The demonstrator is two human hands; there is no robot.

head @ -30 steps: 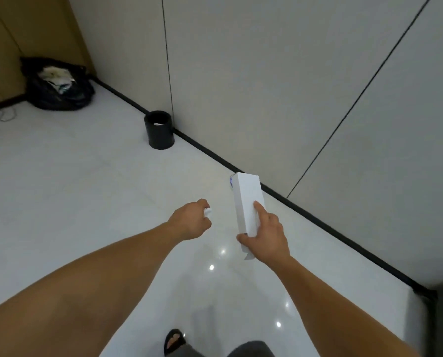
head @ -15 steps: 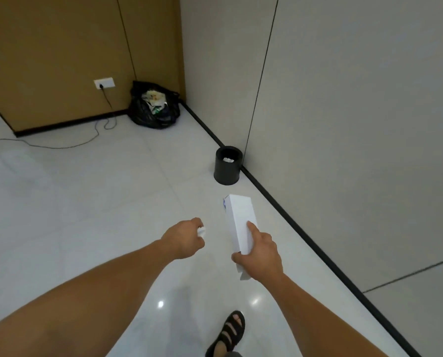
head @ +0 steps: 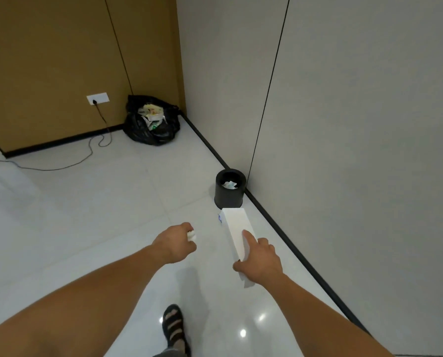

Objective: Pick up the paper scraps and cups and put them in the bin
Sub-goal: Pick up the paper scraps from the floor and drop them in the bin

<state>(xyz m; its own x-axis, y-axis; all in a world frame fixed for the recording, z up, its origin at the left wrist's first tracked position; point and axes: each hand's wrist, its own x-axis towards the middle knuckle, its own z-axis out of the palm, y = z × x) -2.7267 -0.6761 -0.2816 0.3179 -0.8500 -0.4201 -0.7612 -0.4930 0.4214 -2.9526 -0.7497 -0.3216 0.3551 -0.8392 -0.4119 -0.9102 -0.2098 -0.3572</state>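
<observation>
White paper shows from the closed left hand (head: 175, 242), a scrap (head: 191, 236) pinched inside; how much is hidden. Right hand (head: 260, 258) is clamped on a long box (head: 234, 228). Carrying step, I judge: next, reach over the bin (head: 230, 189) ahead by the wall and let go.

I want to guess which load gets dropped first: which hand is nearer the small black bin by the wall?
Right. The right hand, holding a long white box, is just below the black bin, the box end almost reaching it. The left hand, closed on a white scrap, sits farther left.
</observation>
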